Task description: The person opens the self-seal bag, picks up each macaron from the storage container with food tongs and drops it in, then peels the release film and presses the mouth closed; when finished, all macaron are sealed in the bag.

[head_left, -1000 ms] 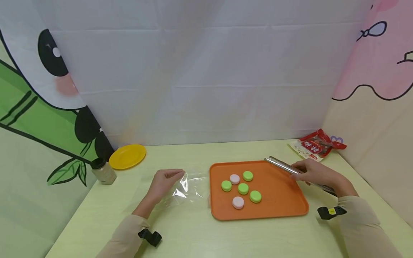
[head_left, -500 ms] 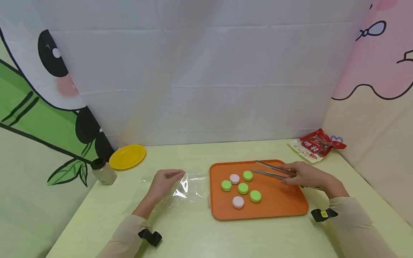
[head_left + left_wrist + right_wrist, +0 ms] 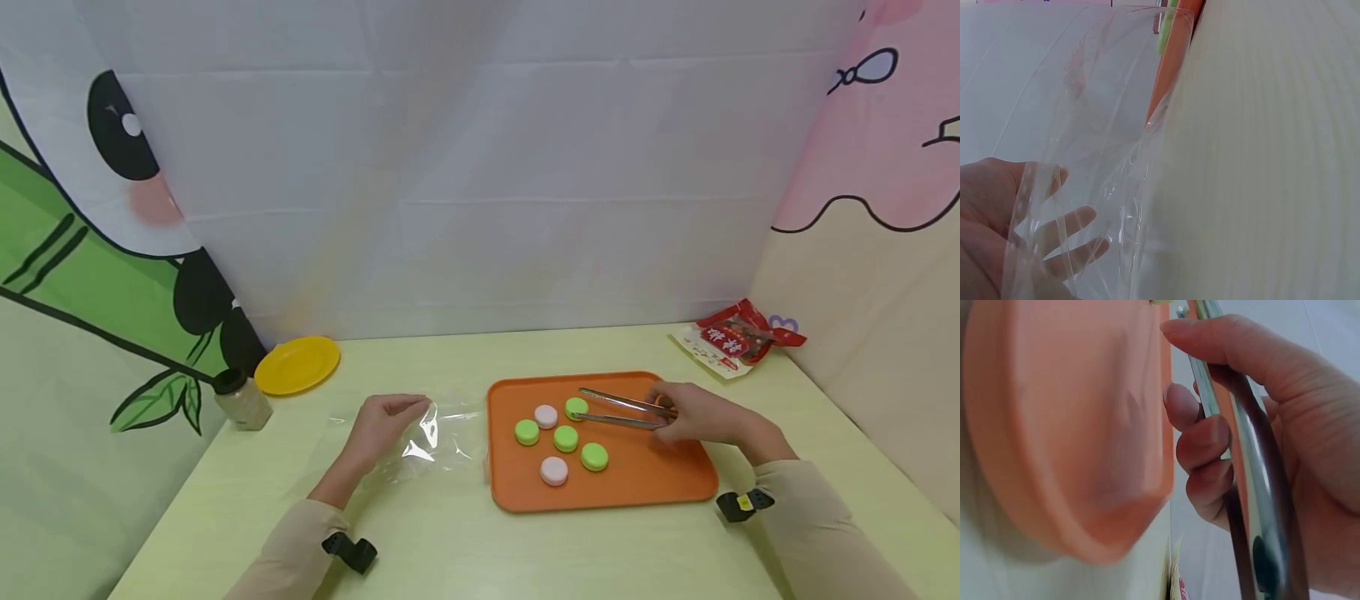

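My right hand grips metal tongs over the orange tray. The tong arms stand apart, their tips at the rearmost green macaron; whether they touch it I cannot tell. Several green and pink macarons lie on the tray's left half. In the right wrist view, fingers and thumb wrap round the tongs. To the left of the tray, my left hand pinches a clear plastic bag. Some of its fingers show through the film in the left wrist view.
At the back left stand a yellow plate and a dark-lidded jar. A red and white snack packet lies at the back right corner. A white cloth hangs behind the table.
My right hand has moved left over the tray, bringing the tong tips to the rear green macaron. The tongs' arms have spread apart. My left hand and the bag stay in place.
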The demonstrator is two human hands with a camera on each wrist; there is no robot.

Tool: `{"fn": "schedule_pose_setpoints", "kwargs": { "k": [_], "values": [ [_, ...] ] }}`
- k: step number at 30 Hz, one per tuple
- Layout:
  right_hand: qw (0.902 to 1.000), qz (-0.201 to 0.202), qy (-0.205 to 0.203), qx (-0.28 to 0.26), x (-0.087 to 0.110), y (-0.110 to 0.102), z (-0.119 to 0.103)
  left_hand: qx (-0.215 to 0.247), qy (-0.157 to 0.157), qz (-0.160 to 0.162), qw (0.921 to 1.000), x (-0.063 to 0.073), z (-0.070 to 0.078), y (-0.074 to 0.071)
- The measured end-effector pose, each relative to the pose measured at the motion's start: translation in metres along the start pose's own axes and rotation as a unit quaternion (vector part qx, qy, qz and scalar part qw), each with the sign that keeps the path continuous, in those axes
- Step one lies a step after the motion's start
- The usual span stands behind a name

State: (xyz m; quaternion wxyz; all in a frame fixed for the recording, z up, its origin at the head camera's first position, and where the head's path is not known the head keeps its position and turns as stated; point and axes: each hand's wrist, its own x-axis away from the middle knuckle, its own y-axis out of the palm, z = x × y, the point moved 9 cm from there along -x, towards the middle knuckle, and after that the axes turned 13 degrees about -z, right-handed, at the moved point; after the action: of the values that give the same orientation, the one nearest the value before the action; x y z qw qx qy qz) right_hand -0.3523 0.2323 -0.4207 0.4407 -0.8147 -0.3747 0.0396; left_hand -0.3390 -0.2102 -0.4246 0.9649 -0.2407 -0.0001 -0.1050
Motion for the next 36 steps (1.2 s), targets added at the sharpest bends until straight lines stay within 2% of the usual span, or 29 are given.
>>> {"fn": "schedule_pose_setpoints", "kwargs": {
  "k": [5,12,23,30,36],
  "values": [
    [0.9995,0.003,-0.020,0.023,-0.002,0.000,-0.006,0.005,0.005,-0.002,1.0000,0.000,0.001,0.001],
    [0.9982,0.022,-0.016,0.053,-0.002,-0.004,-0.006,0.004,0.007,-0.010,0.9999,-0.001,0.003,0.002],
    [0.9971,0.036,-0.025,0.063,-0.005,-0.004,-0.001,0.008,0.000,-0.008,0.9999,0.000,0.001,0.002],
    [0.9962,0.064,0.008,0.058,0.000,-0.012,-0.005,0.007,0.001,-0.008,0.9999,0.001,0.001,0.001],
    [0.9962,0.063,-0.012,0.060,0.000,-0.015,-0.016,0.009,0.008,-0.007,0.9999,0.002,0.003,0.001]
  ]
}}
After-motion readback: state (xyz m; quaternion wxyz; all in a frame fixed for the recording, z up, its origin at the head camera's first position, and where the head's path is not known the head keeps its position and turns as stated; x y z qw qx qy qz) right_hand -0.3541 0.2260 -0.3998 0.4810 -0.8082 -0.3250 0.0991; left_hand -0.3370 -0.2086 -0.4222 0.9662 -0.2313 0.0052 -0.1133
